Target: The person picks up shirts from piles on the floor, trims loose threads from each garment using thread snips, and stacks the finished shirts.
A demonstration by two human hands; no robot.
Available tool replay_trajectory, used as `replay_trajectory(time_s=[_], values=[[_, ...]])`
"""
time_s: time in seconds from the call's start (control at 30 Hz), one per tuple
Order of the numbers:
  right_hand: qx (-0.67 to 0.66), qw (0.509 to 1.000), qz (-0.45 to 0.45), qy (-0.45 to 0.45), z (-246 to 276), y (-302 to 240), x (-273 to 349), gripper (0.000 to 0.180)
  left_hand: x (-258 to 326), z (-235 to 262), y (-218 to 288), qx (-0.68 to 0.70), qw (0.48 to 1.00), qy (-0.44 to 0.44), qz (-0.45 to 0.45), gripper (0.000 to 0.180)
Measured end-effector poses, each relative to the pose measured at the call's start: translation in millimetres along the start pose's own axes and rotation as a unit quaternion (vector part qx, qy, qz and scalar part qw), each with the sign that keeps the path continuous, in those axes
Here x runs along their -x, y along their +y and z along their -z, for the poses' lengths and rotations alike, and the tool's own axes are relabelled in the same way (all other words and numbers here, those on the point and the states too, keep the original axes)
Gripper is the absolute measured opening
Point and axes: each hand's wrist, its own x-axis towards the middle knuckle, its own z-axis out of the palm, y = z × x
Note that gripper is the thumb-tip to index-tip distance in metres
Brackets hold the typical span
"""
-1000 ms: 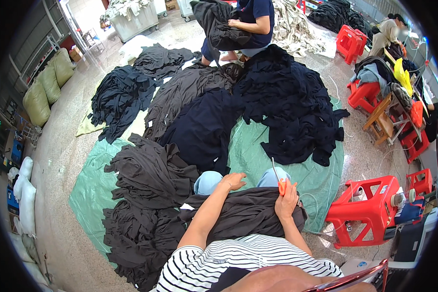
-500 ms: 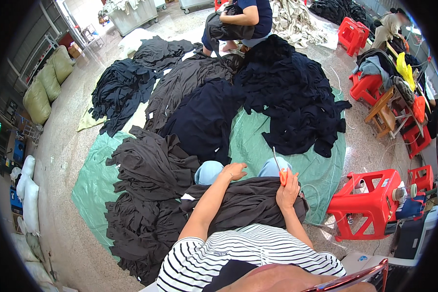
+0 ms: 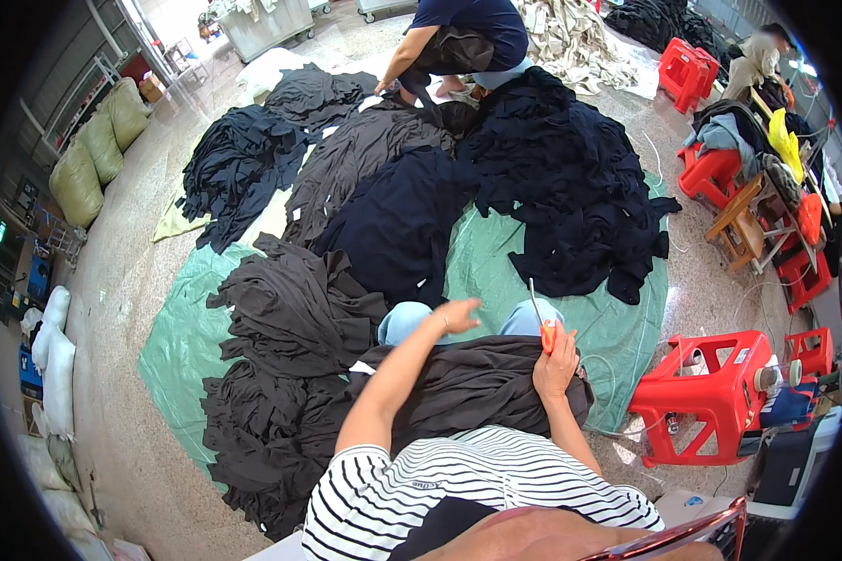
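Note:
My left hand [image 3: 458, 317] is held above my knees with its fingers stretched out and nothing in it. In my right hand [image 3: 556, 366] is a pair of orange-handled scissors [image 3: 546, 334], its thin metal blade pointing up and away from me. Dark grey-brown cloth [image 3: 468, 388] lies bunched across my lap, under both forearms. A small white tag [image 3: 361, 367] shows at the cloth's left edge. To my left, more dark grey garments [image 3: 295, 304] lie heaped, and a navy pile [image 3: 388, 220] rises just beyond my knees.
Under the piles spreads a green sheet [image 3: 482, 266]. A large navy heap [image 3: 571, 187] lies ahead to the right. Red plastic stools [image 3: 702, 397] stand at my right, with a white cord beside them. A crouching person [image 3: 472, 37] handles dark cloth at the far side.
My left hand has lifted slightly and moved a little forward and right. The scissors stay in my right hand. The crouching person has stretched an arm out toward the left.

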Motion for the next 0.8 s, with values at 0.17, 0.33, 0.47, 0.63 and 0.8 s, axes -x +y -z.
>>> replay_trajectory(time_s=[0.17,0.33,0.47,0.63,0.8], values=[[-0.015,0.998,-0.011,-0.061,-6,7,3,0.061,69,197,89,-0.044,0.799,0.578,-0.159,0.088],[-0.014,0.999,0.038,-0.009,-4,15,-7,0.042,137,272,123,0.064,0.54,0.807,-0.231,0.024],[-0.045,0.996,0.063,-0.037,3,19,-14,0.046,166,156,28,0.055,0.699,0.71,-0.06,0.027],[-0.021,0.996,0.061,-0.063,8,21,-12,0.043,231,-110,-133,0.273,0.749,0.493,0.349,0.051],[0.043,0.997,0.052,-0.041,20,47,-12,0.042,312,-261,-187,0.345,0.687,0.313,0.557,0.055]])
